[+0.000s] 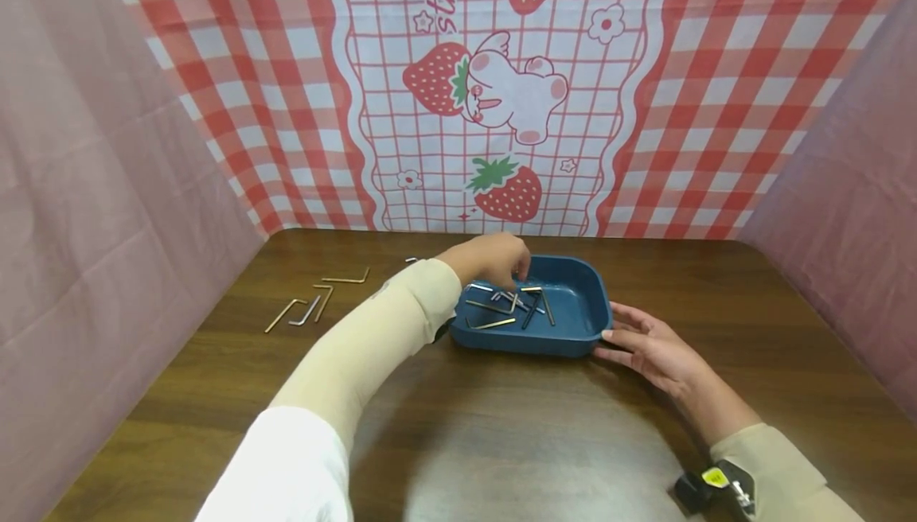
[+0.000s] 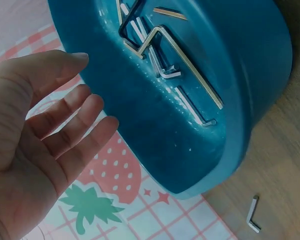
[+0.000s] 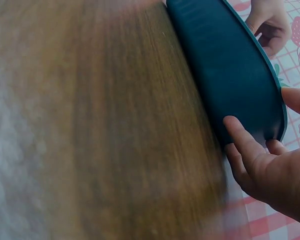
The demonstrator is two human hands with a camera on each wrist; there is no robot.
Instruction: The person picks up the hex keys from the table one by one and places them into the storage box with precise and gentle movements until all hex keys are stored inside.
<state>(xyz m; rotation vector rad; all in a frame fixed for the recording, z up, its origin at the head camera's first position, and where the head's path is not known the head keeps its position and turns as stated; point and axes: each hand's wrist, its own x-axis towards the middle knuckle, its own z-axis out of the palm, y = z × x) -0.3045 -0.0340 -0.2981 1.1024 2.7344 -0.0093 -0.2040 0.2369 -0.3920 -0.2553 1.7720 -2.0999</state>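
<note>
A blue tray (image 1: 573, 344) on the table contains several hex keys (image 1: 494, 323), some brass-coloured, some silver, some black. My left hand (image 1: 497, 258) hovers over the tray's back left part. In the left wrist view, the fingers (image 2: 80, 117) are loosely bent beside the rim, with nothing between them. At the tray's right front corner, my right hand (image 1: 655, 351) holds the tray, its digits spread around the corner. The right wrist view has the fingertips (image 3: 232, 122) against the outer wall and another digit (image 3: 295, 98) at the rim.
Several hex keys (image 1: 304, 311) lie on the wooden table (image 1: 494, 426) left of the tray. A small silver hex key (image 2: 252, 215) lies just outside the tray. Behind stands a strawberry-patterned cloth (image 1: 444, 172); plain pink cloths (image 1: 107, 227) hang at both sides.
</note>
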